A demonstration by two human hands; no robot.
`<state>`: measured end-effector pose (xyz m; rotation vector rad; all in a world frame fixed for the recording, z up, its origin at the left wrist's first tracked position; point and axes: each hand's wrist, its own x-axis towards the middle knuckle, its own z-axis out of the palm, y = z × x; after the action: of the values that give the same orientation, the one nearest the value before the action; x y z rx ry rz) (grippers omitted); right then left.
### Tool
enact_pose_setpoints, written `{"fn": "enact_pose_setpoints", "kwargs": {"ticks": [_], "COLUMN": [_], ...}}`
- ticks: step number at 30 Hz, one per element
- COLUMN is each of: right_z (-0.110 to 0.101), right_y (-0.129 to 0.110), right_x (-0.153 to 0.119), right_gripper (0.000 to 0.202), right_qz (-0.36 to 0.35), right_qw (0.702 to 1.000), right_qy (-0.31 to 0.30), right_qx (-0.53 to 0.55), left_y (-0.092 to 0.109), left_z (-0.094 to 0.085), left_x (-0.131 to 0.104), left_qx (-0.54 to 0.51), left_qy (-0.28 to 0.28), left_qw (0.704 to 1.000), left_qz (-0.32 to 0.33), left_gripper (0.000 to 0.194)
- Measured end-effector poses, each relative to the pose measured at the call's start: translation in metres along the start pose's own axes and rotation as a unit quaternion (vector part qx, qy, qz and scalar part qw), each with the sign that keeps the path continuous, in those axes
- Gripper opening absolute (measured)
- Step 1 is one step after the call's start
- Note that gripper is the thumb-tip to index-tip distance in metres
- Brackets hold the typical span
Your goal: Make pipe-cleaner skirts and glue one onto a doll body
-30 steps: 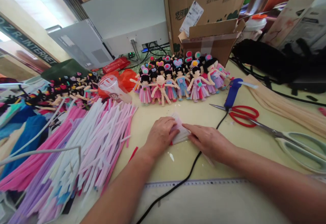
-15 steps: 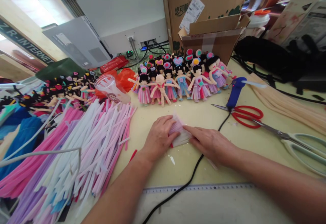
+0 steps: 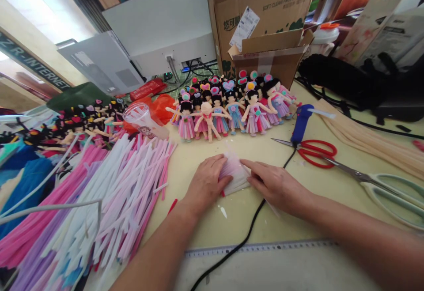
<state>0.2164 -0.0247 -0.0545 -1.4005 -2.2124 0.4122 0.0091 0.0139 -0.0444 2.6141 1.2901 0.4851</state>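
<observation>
A flat panel of pale pink and white pipe cleaners (image 3: 234, 171), laid side by side, lies on the table between my hands. My left hand (image 3: 208, 177) grips its left side, thumb and fingers closed over the edge. At the right edge, my right hand (image 3: 276, 180) has its index finger stretched against the panel. The other fingers are curled around a pale pipe cleaner (image 3: 274, 210), whose end sticks out below the palm. A bit of red shows under the panel beside my left thumb.
Several small dolls (image 3: 232, 110) stand behind my hands. Loose pipe cleaners (image 3: 132, 198) are heaped at left beside a plastic cup (image 3: 142, 121). To the right lie a blue glue gun (image 3: 302, 124), red-handled scissors (image 3: 317, 152) and larger scissors (image 3: 361, 176). A black cord (image 3: 245, 233) crosses a ruler (image 3: 281, 246).
The camera view has shifted slightly. My right index finger and thumb are a little farther apart at the panel's right edge; my left hand keeps its place on the panel.
</observation>
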Motion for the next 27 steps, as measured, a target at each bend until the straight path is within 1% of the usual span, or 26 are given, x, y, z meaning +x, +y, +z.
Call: {"fn": "enact_pose_setpoints", "kwargs": {"ticks": [3, 6, 8, 10, 12, 13, 16, 18, 22, 27], "right_z": [-0.003, -0.006, -0.009, -0.014, -0.016, -0.017, -0.011, -0.005, 0.004, 0.003], "right_y": [0.006, 0.011, 0.011, 0.009, 0.005, 0.003, -0.003, -0.005, -0.008, -0.009], "right_x": [0.001, 0.001, 0.002, 0.002, 0.003, 0.003, 0.003, 0.001, -0.001, -0.001], "right_gripper": [0.043, 0.043, 0.041, 0.039, 0.036, 0.034, 0.033, 0.037, 0.040, 0.036], "right_qz": [0.019, 0.044, 0.057, 0.058, 0.034, 0.010, -0.086, -0.128, -0.144, -0.143], "right_qw": [0.999, 0.996, 0.993, 0.991, 0.991, 0.992, 0.991, 0.988, 0.984, 0.983], "right_qy": [0.002, -0.015, -0.025, -0.020, -0.003, 0.003, -0.003, -0.011, -0.027, -0.039], "right_qx": [-0.039, -0.076, -0.099, -0.120, -0.126, -0.123, -0.099, -0.092, -0.103, -0.105], "left_y": [0.000, 0.001, 0.002, 0.001, 0.001, 0.000, 0.000, 0.001, 0.004, 0.003], "left_z": [-0.001, -0.003, -0.004, -0.006, -0.007, -0.008, -0.009, -0.008, -0.005, -0.005], "left_x": [0.000, 0.001, 0.001, 0.001, 0.001, 0.001, 0.001, 0.001, 0.001, 0.001], "left_qx": [0.014, 0.021, 0.022, 0.024, 0.028, 0.033, 0.055, 0.072, 0.094, 0.102], "left_qy": [-0.011, -0.009, 0.010, 0.039, 0.060, 0.063, 0.044, 0.022, -0.012, -0.046], "left_qw": [1.000, 1.000, 1.000, 0.999, 0.998, 0.997, 0.997, 0.997, 0.995, 0.994], "left_qz": [0.009, 0.014, 0.014, 0.002, -0.014, -0.020, -0.017, -0.008, 0.003, 0.011], "left_gripper": [0.040, 0.038, 0.035, 0.032, 0.028, 0.027, 0.027, 0.030, 0.035, 0.035]}}
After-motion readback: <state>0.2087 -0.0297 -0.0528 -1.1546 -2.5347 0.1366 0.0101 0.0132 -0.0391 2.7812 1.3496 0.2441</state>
